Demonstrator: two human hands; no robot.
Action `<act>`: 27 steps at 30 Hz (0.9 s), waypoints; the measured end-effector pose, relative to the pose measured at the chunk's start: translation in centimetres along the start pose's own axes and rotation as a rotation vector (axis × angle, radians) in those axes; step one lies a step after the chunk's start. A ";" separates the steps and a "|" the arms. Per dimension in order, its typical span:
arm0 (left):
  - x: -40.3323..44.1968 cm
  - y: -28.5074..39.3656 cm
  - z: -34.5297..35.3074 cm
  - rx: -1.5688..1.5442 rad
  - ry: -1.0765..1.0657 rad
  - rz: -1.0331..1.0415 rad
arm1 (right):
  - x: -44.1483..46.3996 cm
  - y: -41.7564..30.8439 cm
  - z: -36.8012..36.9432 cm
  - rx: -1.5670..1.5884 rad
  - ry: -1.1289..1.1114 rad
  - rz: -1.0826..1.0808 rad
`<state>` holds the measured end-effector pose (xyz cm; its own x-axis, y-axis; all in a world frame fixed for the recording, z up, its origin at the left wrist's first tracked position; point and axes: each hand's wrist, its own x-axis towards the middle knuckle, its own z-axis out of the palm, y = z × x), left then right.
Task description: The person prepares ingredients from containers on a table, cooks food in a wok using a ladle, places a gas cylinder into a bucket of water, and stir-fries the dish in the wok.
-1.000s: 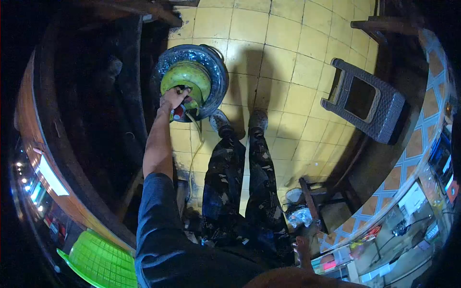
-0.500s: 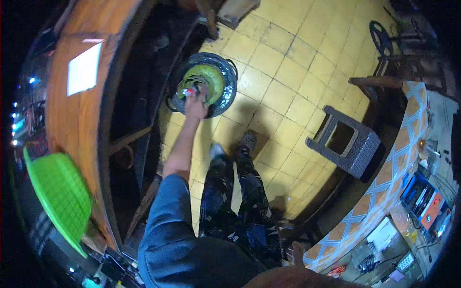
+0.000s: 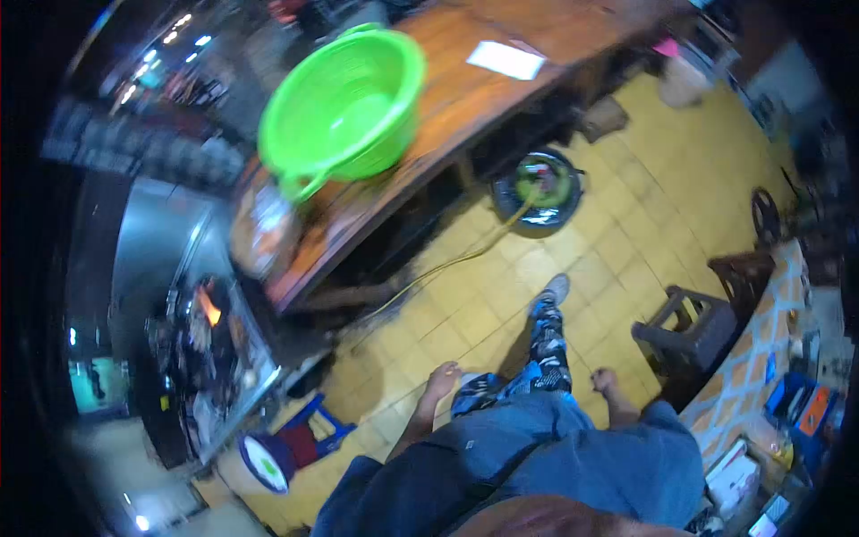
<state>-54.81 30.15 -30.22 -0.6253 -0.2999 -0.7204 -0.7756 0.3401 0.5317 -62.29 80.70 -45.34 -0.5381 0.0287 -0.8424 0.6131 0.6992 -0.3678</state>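
Observation:
My left hand [image 3: 441,380] hangs low beside my body over the yellow tiles, its fingers blurred and loosely curled, touching no object that shows. On the other side of my body, my right hand [image 3: 605,381] hangs with its fingers curled in; what it holds, if anything, is too small to make out. Farther ahead on the floor, a green gas cylinder [image 3: 557,190] stands inside a black basin [image 3: 548,225]. From the cylinder's top a yellow hose [image 3: 459,260] runs down toward the left.
A wooden table [image 3: 465,98] bears a green basket [image 3: 344,107] and a white paper [image 3: 506,60]. Flames [image 3: 208,307] show at the left. A blue stool [image 3: 318,434] stands low left, a dark stool [image 3: 684,331] at the right beside a tiled counter [image 3: 747,367].
My left hand has left the gas cylinder and come back beside my body. The view has swung left, bringing the basket, flames and blue stool into sight. The cylinder is now farther away.

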 end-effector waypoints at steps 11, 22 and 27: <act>-32.1 -28.3 -13.3 -0.630 1.322 -0.317 | -13.8 -43.8 23.2 -0.801 -0.144 -1.252; -30.6 -34.3 -29.9 -1.087 0.983 -0.351 | -46.1 -65.8 77.0 -0.145 -1.130 -0.502; -29.1 -36.0 -42.9 -0.804 1.060 0.064 | -50.9 -71.4 82.5 0.119 -1.270 -0.151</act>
<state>-12.36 -11.63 -9.26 -0.1418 -0.9720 -0.1873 -0.3481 -0.1282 0.9287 -30.93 -29.66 -8.67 0.2796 -0.7885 -0.5478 0.6777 0.5662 -0.4692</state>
